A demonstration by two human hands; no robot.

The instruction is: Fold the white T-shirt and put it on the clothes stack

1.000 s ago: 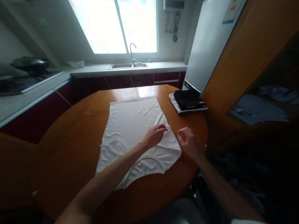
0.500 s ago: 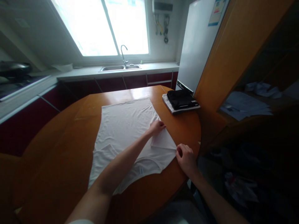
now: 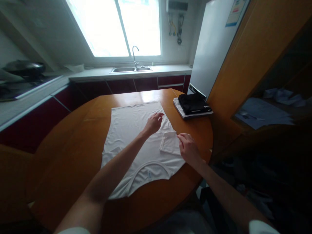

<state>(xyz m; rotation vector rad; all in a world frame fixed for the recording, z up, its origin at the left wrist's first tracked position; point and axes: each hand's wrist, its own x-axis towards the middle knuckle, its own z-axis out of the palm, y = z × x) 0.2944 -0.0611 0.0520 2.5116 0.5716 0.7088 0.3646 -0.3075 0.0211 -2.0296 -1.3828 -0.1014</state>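
A white T-shirt (image 3: 136,130) lies spread on the wooden table (image 3: 70,136), its neckline toward me and its hem toward the window. On the right side, the sleeve is folded inward over the body. My right hand (image 3: 191,149) pinches the shirt's edge by that folded sleeve, thumb and forefinger together. Over the upper right part of the shirt is my left hand (image 3: 154,123), its fingers loosely bent and apart, holding nothing. My left forearm hides part of the shirt's left shoulder.
A stack of folded clothes (image 3: 193,105), black on top of a pale one, sits at the table's far right. Beyond are a sink (image 3: 124,69), a counter and a fridge (image 3: 211,42). A pan (image 3: 24,68) stands on the stove at left. Papers (image 3: 263,112) lie on a shelf at right.
My left hand has let go of the sleeve and moved up and left. My right hand has moved forward along the shirt's right edge. The view has shifted slightly left.
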